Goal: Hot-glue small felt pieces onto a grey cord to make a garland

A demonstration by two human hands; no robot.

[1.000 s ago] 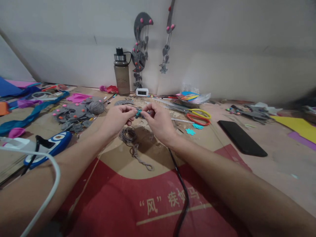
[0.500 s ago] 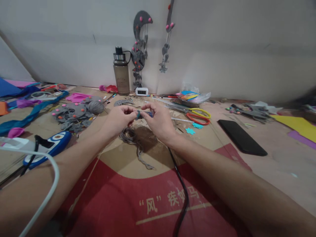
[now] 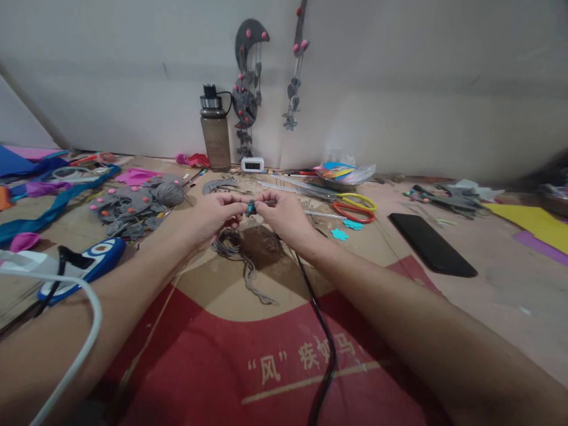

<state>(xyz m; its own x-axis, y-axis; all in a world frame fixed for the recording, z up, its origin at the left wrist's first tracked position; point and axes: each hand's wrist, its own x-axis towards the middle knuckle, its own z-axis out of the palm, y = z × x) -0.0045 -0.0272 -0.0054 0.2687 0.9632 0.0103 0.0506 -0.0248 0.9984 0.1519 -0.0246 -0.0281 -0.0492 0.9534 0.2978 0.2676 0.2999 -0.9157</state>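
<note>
Over the middle of the cardboard, my left hand [image 3: 216, 218] and my right hand [image 3: 284, 214] meet fingertip to fingertip. Between them is a small dark teal piece [image 3: 251, 207], possibly felt, pinched from both sides by thumbs and forefingers. Its shape is mostly covered by the fingers. Just below my left hand lies a loose bundle of grey yarn [image 3: 228, 244], with its strands trailing toward me. Two turquoise flower-like cutouts [image 3: 339, 235] rest to the right of my right hand, near scissors with red and yellow handles [image 3: 355, 207].
A bottle [image 3: 215, 139] and a small white digital clock [image 3: 252, 164] stand by the wall. Grey felt pieces with pink dots [image 3: 122, 204] lie at left, beside a blue and white object [image 3: 104, 260]. A black phone [image 3: 432, 244] lies at right. A black cable [image 3: 320, 313] crosses the red-printed cardboard [image 3: 195, 355].
My right hand's fingers have drawn in closer around the teal piece, and its raised forefinger has come down. The whole view has shifted slightly.
</note>
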